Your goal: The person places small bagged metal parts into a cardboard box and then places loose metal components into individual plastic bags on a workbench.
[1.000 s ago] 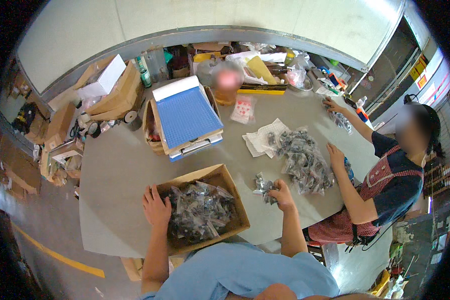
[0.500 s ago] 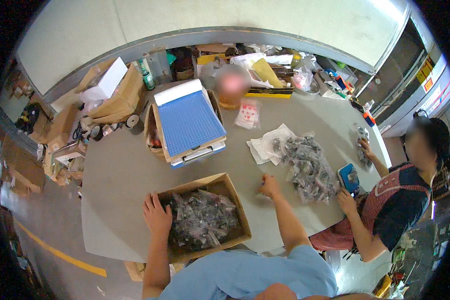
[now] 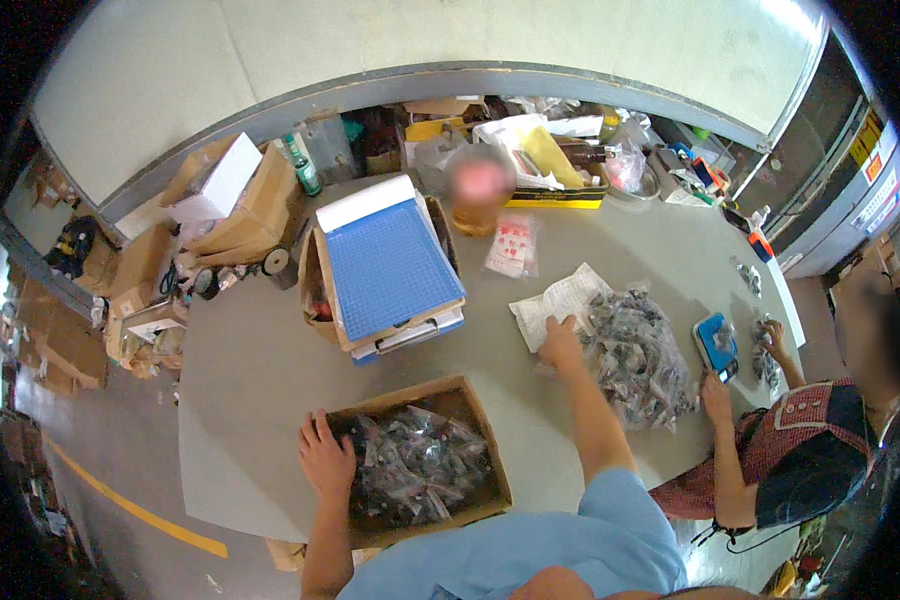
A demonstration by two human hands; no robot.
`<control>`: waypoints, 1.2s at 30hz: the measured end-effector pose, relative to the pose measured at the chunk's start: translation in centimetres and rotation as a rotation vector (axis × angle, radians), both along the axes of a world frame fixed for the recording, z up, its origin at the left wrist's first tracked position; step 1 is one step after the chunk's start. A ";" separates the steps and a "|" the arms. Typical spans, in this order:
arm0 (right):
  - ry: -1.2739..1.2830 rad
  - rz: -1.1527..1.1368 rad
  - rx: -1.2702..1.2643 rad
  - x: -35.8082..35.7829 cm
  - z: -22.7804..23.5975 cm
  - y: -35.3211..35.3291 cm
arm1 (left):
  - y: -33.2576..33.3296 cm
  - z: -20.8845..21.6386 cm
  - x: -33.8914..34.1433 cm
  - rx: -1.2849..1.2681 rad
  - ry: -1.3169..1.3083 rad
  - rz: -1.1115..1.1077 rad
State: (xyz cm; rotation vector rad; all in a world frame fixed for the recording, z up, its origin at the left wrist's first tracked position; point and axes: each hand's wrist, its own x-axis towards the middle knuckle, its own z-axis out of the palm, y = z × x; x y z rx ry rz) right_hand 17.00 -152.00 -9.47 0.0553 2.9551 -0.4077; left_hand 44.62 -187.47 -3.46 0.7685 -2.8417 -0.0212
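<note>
My left hand point(image 3: 327, 455) rests with fingers spread over the left rim of an open cardboard box point(image 3: 503, 470). Inside lie many small clear plastic bags of dark parts point(image 3: 425, 465). My right hand point(image 3: 562, 345) is over the near part of a creased white paper sheet point(image 3: 555, 300), at the left edge of a heap of similar filled bags point(image 3: 640, 360). Its fingers are closed, with a small clear plastic bag point(image 3: 544, 369) showing below them; the bag's contents are hidden.
Blue-topped clipboards point(image 3: 385, 270) lie on another box beyond mine. A cup of brown drink point(image 3: 475, 218) and a printed packet point(image 3: 513, 246) stand farther back. At right, a co-worker's hands point(image 3: 716, 397) are by a blue scale-like device point(image 3: 714, 338) and bags point(image 3: 767, 365). Cartons crowd the left edge.
My right hand has moved away from me to the paper, the small bag moving with it. My left hand stays on the box rim. The co-worker's far hand has come nearer.
</note>
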 end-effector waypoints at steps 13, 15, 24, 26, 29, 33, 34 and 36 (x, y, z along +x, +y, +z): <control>-0.230 0.645 -0.999 10.9 10.6 -3.8 | -0.3 -0.6 0.3 -0.041 0.006 -0.008; -0.078 0.167 -0.992 4.0 4.2 -0.6 | 0.1 0.1 -0.3 -0.042 0.000 -0.032; -0.046 -0.315 0.074 -9.0 2.0 6.1 | -0.1 0.1 -0.3 -0.080 0.008 -0.045; -0.073 -0.281 0.207 -7.1 2.5 4.8 | 0.1 0.7 -0.4 -0.071 -0.012 -0.038; 0.128 -0.172 0.222 -5.1 -3.0 6.3 | 0.6 -0.2 -0.8 -0.083 0.013 -0.022; 0.437 0.102 0.130 3.3 -4.3 3.7 | 0.6 0.0 0.0 -0.071 -0.042 0.030; 0.446 0.109 0.041 5.5 -4.2 3.9 | 0.8 0.4 -0.2 -0.047 -0.029 0.014; 0.450 0.125 -0.154 9.8 -4.7 4.3 | 1.0 1.3 -0.5 -0.023 -0.033 0.000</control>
